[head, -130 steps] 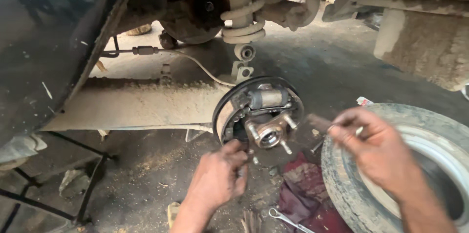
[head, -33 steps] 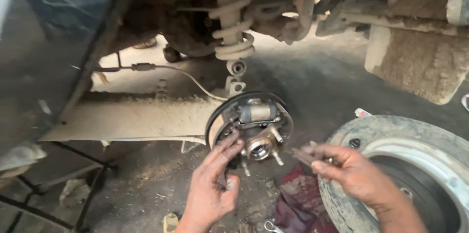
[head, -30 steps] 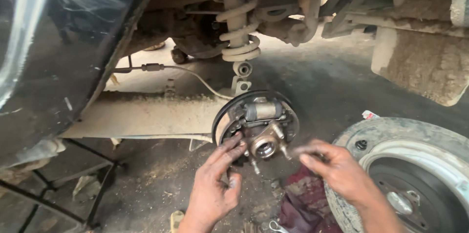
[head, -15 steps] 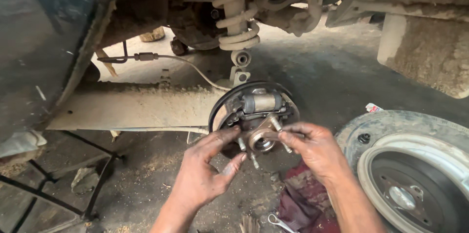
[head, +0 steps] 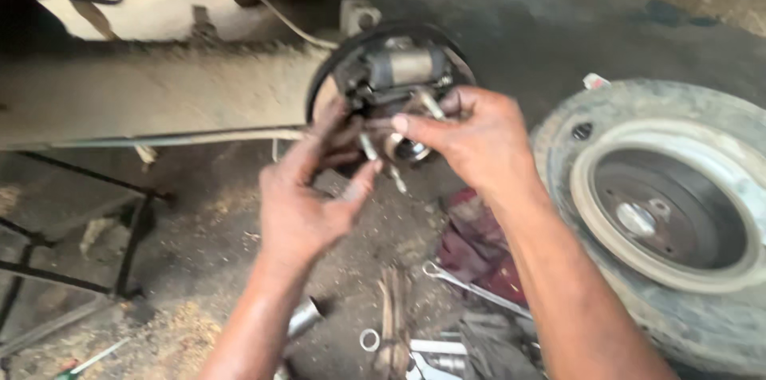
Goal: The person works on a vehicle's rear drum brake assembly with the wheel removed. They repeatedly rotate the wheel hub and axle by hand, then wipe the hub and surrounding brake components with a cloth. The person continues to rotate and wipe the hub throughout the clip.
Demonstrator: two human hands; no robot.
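A bare drum-brake assembly (head: pixel 399 69) with a wheel cylinder on top and a studded hub (head: pixel 403 149) hangs under the raised vehicle. My left hand (head: pixel 307 200) reaches up to its lower left. The fingers are spread against the brake's edge and the thumb sits near a stud. My right hand (head: pixel 479 137) comes in from the right, with its fingertips pinched on a small metal part at the hub's centre. Both hands partly hide the hub.
A removed wheel (head: pixel 662 212) lies flat at the right. A red rag (head: pixel 471 244), a wrench (head: pixel 471 288) and several loose tools and a ring (head: pixel 369 339) lie on the dirt floor below. A black metal stand (head: pixel 120 268) is at the left, and a cable (head: pixel 271 13) runs above.
The view has moved closer and lower. My right hand has moved left from beside the wheel onto the hub. My left hand has stayed at the brake's lower left.
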